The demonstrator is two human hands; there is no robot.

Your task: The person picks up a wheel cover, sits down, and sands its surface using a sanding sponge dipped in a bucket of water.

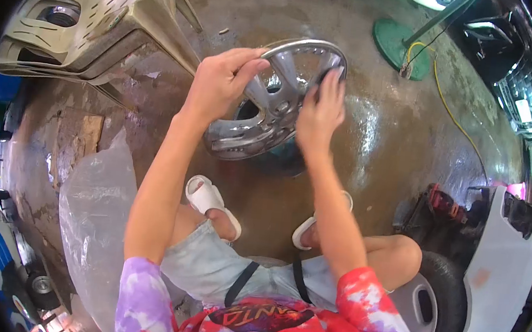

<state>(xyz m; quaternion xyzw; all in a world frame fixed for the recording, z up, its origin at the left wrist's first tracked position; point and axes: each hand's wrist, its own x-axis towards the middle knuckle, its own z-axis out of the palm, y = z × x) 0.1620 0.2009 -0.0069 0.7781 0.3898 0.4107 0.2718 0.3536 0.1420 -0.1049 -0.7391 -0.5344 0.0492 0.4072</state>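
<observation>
A silver wheel cover (281,107) with openings between its spokes is held tilted in front of me, above the wet floor. My left hand (226,76) is closed on its upper left rim, the thumb on the near face. My right hand (320,117) is at the cover's right side, slightly blurred. Its fingers press a small dark pad (312,93) against the face near the rim; I cannot make out the pad's exact kind. Below the cover is something dark and round (286,158), mostly hidden by it.
Stacked beige plastic chairs (109,29) stand at the upper left. A clear plastic sheet (95,213) lies at left. A green round base (389,47) with a pole and a yellow cord (445,103) is at the upper right. A tyre (448,305) and a white car panel (498,278) are close on my right.
</observation>
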